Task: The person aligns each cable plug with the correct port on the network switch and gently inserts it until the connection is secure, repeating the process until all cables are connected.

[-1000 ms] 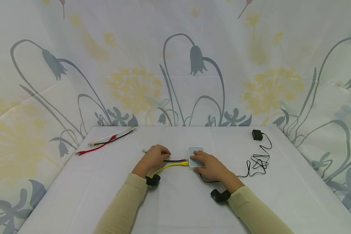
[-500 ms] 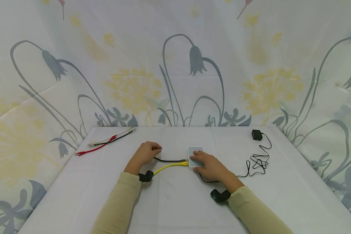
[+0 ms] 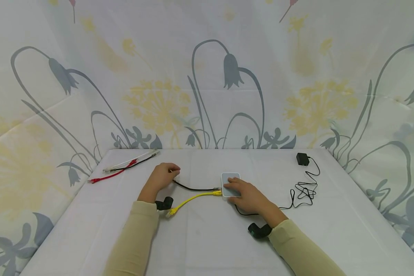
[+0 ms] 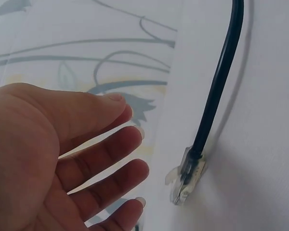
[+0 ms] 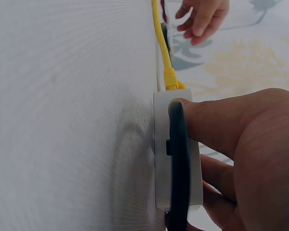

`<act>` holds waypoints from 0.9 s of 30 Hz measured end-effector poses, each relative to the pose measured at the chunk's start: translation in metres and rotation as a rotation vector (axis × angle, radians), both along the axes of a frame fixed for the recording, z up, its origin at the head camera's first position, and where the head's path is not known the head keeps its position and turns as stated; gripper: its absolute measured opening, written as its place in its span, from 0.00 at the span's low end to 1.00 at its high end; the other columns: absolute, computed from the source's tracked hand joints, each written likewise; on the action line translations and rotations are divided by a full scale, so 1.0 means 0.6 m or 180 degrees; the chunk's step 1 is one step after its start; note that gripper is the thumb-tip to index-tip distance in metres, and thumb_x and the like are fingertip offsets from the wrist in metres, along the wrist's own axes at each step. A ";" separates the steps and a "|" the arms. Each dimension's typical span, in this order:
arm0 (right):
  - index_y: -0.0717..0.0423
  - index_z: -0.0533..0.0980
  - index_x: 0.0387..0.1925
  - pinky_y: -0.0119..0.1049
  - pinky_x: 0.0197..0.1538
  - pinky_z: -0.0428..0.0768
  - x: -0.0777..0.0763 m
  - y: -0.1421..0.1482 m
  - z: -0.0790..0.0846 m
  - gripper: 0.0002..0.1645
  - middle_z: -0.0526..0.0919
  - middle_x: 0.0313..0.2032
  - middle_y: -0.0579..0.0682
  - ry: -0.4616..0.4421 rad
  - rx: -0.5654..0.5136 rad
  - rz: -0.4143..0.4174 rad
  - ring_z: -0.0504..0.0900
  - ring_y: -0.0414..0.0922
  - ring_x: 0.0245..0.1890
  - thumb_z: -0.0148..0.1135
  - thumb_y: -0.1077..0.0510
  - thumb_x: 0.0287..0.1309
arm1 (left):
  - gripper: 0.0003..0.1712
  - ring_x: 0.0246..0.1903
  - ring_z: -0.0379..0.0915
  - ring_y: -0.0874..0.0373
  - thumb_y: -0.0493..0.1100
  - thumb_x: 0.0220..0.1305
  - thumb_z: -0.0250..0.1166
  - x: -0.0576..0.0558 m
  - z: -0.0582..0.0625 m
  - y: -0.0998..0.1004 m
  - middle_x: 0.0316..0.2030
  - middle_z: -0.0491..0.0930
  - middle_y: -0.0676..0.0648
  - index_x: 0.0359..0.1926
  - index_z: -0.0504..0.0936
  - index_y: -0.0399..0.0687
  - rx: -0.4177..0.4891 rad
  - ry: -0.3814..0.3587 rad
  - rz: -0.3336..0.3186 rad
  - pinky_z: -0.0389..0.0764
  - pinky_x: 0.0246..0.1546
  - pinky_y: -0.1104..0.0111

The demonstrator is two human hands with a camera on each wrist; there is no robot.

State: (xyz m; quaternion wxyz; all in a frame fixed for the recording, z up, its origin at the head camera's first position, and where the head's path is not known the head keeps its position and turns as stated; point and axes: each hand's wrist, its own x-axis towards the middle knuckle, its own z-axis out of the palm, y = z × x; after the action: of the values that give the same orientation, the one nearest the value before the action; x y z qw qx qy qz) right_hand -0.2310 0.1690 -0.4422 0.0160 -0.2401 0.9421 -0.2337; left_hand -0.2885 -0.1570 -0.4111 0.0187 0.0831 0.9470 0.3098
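Note:
A small white router (image 3: 227, 193) with a grey top lies mid-table. My right hand (image 3: 250, 196) holds it, fingers over the top and thumb (image 5: 183, 108) on the near side. Plugged into its left side are a black network cable (image 3: 191, 189) and a yellow network cable (image 3: 194, 196). The black cable's free end, a clear plug (image 4: 188, 175), is beside my left hand (image 3: 161, 177) and apart from its fingers. In the left wrist view that hand's fingers (image 4: 115, 144) are loosely bent, holding nothing. The yellow cable's loose plug (image 3: 171, 212) points toward the front left.
Red (image 3: 115, 173), black (image 3: 143, 161) and white cables (image 3: 132, 158) lie at the back left. A black power adapter (image 3: 303, 159) stands back right, its tangled thin cord (image 3: 307, 191) running under my right hand. Behind the table hangs a flowered curtain (image 3: 207, 96).
My left hand has moved left and back, away from the router, and the black cable and the yellow cable's loose plug have come into view. My right hand has stayed on the router.

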 end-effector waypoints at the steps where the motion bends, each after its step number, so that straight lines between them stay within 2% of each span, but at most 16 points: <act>1: 0.47 0.73 0.63 0.55 0.68 0.65 0.000 0.000 0.000 0.29 0.66 0.70 0.52 0.0005 -0.0006 0.0002 0.62 0.55 0.72 0.63 0.49 0.61 | 0.16 0.44 0.77 0.51 0.46 0.69 0.59 -0.001 0.000 -0.002 0.46 0.83 0.44 0.52 0.83 0.46 0.0006 0.0019 0.0011 0.78 0.42 0.59; 8: 0.47 0.73 0.63 0.56 0.68 0.65 0.002 -0.003 -0.001 0.29 0.65 0.71 0.52 -0.0112 -0.0074 0.0019 0.62 0.55 0.71 0.63 0.50 0.61 | 0.17 0.45 0.77 0.51 0.47 0.70 0.58 0.000 -0.006 -0.025 0.47 0.82 0.43 0.54 0.82 0.46 0.0098 -0.0058 0.0200 0.78 0.42 0.58; 14: 0.46 0.73 0.64 0.54 0.69 0.64 0.000 -0.003 -0.001 0.29 0.64 0.71 0.51 -0.0124 -0.0016 -0.0001 0.61 0.54 0.72 0.63 0.49 0.62 | 0.19 0.50 0.76 0.44 0.46 0.70 0.56 -0.011 -0.010 -0.055 0.51 0.81 0.39 0.56 0.79 0.42 -0.0044 0.0096 0.0215 0.76 0.50 0.52; 21: 0.46 0.73 0.64 0.55 0.68 0.65 -0.001 0.000 0.003 0.29 0.65 0.71 0.51 -0.0076 0.0018 -0.0013 0.62 0.55 0.71 0.63 0.49 0.62 | 0.25 0.64 0.64 0.38 0.47 0.71 0.54 -0.026 -0.008 -0.075 0.64 0.70 0.34 0.63 0.72 0.40 -0.0233 0.0030 0.0337 0.67 0.63 0.46; 27: 0.46 0.73 0.64 0.55 0.68 0.65 -0.002 0.000 0.000 0.29 0.65 0.71 0.51 -0.0086 0.0009 -0.0025 0.62 0.55 0.71 0.63 0.49 0.62 | 0.29 0.68 0.56 0.35 0.46 0.70 0.54 -0.036 -0.010 -0.087 0.67 0.62 0.30 0.68 0.66 0.36 -0.0327 -0.0046 0.0419 0.60 0.67 0.45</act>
State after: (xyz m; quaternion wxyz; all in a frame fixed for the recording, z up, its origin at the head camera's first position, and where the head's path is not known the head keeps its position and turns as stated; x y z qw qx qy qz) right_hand -0.2319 0.1690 -0.4421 0.0281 -0.2332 0.9430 -0.2357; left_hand -0.3101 -0.2090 -0.4169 0.0094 0.0174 0.9649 0.2619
